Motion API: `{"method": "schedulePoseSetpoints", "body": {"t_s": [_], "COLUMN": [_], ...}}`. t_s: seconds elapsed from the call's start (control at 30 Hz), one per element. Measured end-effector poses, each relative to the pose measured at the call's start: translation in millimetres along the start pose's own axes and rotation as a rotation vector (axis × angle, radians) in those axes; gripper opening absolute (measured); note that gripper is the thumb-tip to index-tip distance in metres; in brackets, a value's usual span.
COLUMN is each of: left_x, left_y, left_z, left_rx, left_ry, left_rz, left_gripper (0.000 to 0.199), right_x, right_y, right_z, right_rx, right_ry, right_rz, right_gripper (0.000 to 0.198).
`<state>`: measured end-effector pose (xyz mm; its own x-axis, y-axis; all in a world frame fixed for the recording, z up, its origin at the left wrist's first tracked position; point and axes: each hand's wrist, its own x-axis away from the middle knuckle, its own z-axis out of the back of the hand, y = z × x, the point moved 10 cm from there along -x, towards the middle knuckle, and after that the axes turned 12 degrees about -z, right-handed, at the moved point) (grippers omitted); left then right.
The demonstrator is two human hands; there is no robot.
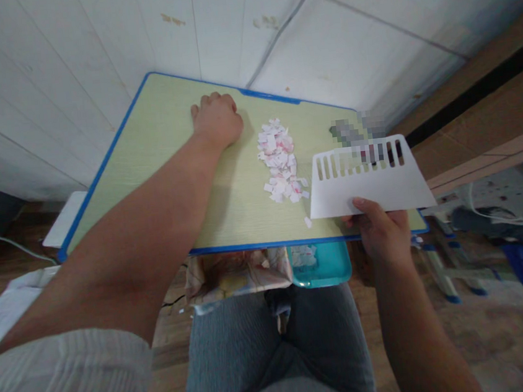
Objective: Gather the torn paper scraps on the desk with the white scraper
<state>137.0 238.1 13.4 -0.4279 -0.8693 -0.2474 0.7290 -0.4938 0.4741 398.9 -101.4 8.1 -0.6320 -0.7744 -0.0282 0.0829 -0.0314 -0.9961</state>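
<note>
The paper scraps are white (flecked pink), the tabletop pale yellow-green.

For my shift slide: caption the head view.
Right hand holding a slotted white panel; left hand near paper scraps.

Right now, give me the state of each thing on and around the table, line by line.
Left hand: on the table, fingers curled; contents, if any, hidden.
Right hand: gripping the slotted white sheet.
Slotted white sheet: held, slots toward the wall.
Paper scraps: loose, heaped on the table.
Teal tray: open, below the table edge, holding paper bits.
</note>
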Motion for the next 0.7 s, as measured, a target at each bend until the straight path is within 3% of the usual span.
{"method": "schedulePoseSetpoints", "body": {"t_s": [0.17, 0.43, 0.7], "left_x": [-0.3, -1.8, 0.2], "left_y": [0.1, 1.7, 8.2], "left_z": [0.4, 1.5, 6.1], "left_rx": [0.021, -0.036, -0.138], "left_ry": [0.012, 0.029, 0.031], "left_rz": [0.0, -0.006, -0.02], "left_gripper": [0.068, 0.049, 0.044], "right_x": [0.4, -0.3, -0.3], "right_y": [0.9, 9.3, 8.9], "right_z": [-3.3, 0.2, -2.9], "right_rx": [0.003, -0.031, -0.035], "right_ry": [-0.037, -0.062, -0.084], "right_rz": [-0.003, -0.078, -0.092], "right_gripper": [0.024, 0.021, 0.022]}}
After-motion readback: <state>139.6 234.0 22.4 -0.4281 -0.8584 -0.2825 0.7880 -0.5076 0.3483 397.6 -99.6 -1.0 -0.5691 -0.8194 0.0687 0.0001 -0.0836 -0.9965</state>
